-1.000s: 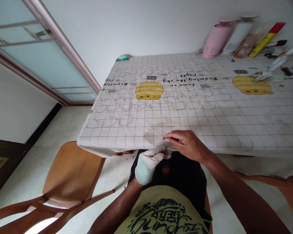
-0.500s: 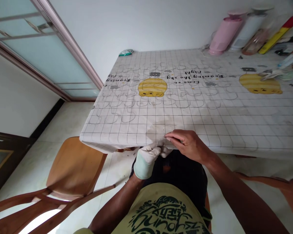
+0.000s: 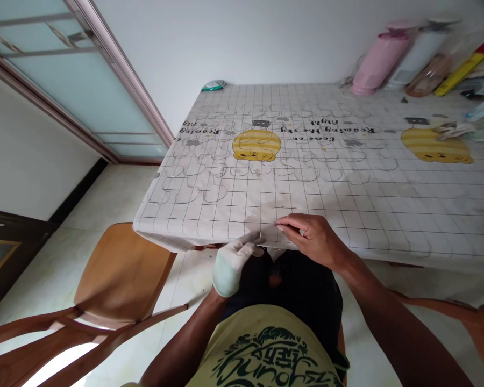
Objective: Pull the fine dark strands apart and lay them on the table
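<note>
At the table's near edge my left hand wears a white work glove with a mint cuff. Its fingers are closed together, pointing toward the table, and a small thin glint shows at their tips; what they hold is too fine to make out. Just to the right, my bare right hand rests low over the tablecloth, thumb and forefinger pinched. A very thin, light line shows by those fingertips, too faint to name. The two hands are a short gap apart. Thin grey curved outlines run in rows over the checked cloth.
A pink bottle-shaped container, a white one and a yellow-red box stand at the back right. A crumpled glove lies nearer. A green packet sits at the far left corner. A wooden chair stands left.
My left hand has moved slightly left, away from the right hand, and its fingers have straightened somewhat. My right hand keeps its pinch in nearly the same place. The view has shifted a little.
</note>
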Demonstrator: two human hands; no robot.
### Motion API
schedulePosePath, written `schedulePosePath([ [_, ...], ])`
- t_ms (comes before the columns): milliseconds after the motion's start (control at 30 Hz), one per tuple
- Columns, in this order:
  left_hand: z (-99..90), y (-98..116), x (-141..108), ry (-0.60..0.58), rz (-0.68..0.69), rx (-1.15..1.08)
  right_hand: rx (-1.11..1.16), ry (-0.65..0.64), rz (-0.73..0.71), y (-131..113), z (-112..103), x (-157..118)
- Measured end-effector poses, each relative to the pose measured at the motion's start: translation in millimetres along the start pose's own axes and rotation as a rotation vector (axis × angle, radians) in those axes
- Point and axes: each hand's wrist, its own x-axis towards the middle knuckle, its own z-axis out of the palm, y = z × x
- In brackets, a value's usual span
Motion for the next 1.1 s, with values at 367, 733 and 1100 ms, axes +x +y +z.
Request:
schedulePosePath([
  [367, -5.9, 44.0, -4.4, 0.264, -0.032, 0.191, -0.024, -0.047, 0.051, -1.8, 6.6, 4.4],
  [733, -4.1, 76.8, 40.8, -0.106, -0.042, 0.123, -0.097, -0.177, -0.182, -17.5, 17.1, 5.9],
  [1100, -25.4, 55.1, 59.5, -0.396, -0.181, -0.041, -0.074, -0.271, -0.210, -18.2, 22.3, -2.5],
])
